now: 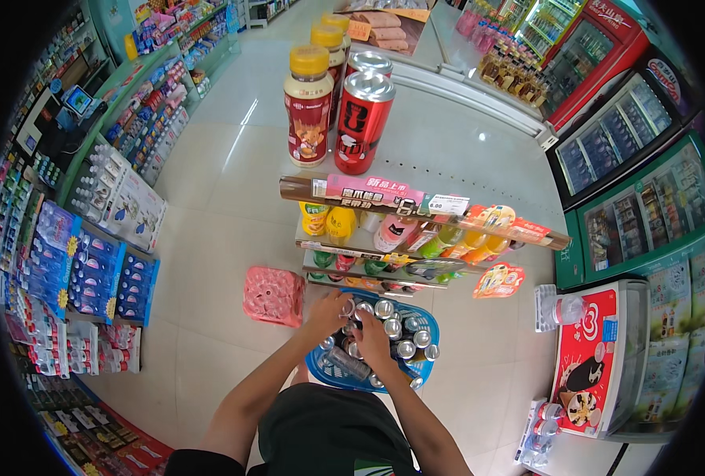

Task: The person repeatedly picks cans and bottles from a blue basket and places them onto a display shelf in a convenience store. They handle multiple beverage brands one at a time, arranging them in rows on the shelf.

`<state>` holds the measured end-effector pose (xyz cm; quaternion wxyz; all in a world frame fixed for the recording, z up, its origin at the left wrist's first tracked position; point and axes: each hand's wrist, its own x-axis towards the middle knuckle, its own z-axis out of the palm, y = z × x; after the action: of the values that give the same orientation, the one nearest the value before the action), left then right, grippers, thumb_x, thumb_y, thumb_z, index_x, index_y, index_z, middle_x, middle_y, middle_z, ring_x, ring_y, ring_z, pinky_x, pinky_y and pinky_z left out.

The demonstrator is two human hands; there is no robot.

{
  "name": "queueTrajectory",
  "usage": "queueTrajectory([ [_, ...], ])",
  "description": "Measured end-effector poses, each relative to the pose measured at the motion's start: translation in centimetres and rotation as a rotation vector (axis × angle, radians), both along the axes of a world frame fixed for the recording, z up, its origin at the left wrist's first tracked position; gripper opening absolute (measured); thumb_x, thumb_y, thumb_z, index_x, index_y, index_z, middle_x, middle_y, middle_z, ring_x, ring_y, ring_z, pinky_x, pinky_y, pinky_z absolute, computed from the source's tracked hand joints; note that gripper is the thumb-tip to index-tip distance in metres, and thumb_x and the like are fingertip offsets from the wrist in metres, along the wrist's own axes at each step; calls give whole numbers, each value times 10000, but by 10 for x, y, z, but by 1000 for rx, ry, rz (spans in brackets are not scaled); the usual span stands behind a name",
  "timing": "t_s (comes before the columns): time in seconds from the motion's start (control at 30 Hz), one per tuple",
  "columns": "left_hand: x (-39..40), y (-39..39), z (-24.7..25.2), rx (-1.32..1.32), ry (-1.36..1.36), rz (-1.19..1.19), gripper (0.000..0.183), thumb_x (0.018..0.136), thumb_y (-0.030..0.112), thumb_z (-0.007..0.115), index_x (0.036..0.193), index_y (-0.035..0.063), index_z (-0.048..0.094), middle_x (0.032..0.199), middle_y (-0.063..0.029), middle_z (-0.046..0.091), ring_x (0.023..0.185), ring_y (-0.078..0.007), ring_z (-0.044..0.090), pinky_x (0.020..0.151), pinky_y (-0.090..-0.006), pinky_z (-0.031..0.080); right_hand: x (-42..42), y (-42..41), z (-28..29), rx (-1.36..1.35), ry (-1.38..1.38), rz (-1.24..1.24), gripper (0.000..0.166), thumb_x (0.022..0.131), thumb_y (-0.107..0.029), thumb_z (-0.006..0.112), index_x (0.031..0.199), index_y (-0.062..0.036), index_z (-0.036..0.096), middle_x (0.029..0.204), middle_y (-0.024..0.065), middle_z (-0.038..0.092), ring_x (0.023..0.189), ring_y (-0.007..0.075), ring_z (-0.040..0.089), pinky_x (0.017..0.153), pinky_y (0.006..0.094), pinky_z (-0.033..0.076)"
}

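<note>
A blue plastic basket (432,324) full of drink cans stands low in front of me, at the foot of the shelf unit. My left hand (330,310) is over its upper left part, with its fingers at a silver-topped can (347,307). Just to the right, my right hand (371,336) reaches in among the cans; what its fingers touch is hidden. A clear-looking container (347,363) lies on its side in the basket's lower left. On the top shelf (447,137) stand red cans (361,128) and yellow-capped bottles (309,113).
A pink square stool (274,296) is on the floor left of the basket. Lower shelves hold colourful bottles (395,232). Shrink-wrapped water bottles (99,273) and a counter (114,107) line the left. An ice cream freezer (590,357) and drink coolers (644,208) stand right.
</note>
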<state>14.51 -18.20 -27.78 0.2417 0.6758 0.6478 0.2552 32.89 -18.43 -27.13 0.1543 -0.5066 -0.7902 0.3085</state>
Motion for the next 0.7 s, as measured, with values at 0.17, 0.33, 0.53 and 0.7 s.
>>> queueTrajectory([
  [0.17,-15,2,98,66,-240,25,582,671,189,860,1215,121,665,1154,-126,656,1002,-375,672,854,-446,572,-11,-3,55,-78,222,-32,643,906,-231,749,1430,6,463,1318,231,600,1208,385,593,1009,436,487],
  [0.33,-22,8,193,-106,-588,46,702,708,218,910,1330,76,618,1204,-83,684,986,-156,666,832,-337,581,-9,3,129,-198,384,-5,697,879,-284,784,1417,22,464,1214,235,646,1096,375,660,932,423,529],
  [0.53,-10,9,265,163,-717,13,685,732,242,899,1333,69,618,1126,-55,713,947,-127,659,805,-307,565,0,14,206,52,428,81,707,843,-341,819,1377,-1,503,1166,204,675,1017,327,704,842,405,559],
  [0.7,4,25,322,269,-945,-24,714,741,201,901,1361,46,583,1238,-81,669,1100,-168,652,931,-320,547,-3,39,274,113,550,69,669,812,-362,842,1309,-25,547,1098,172,700,961,295,712,803,384,553],
])
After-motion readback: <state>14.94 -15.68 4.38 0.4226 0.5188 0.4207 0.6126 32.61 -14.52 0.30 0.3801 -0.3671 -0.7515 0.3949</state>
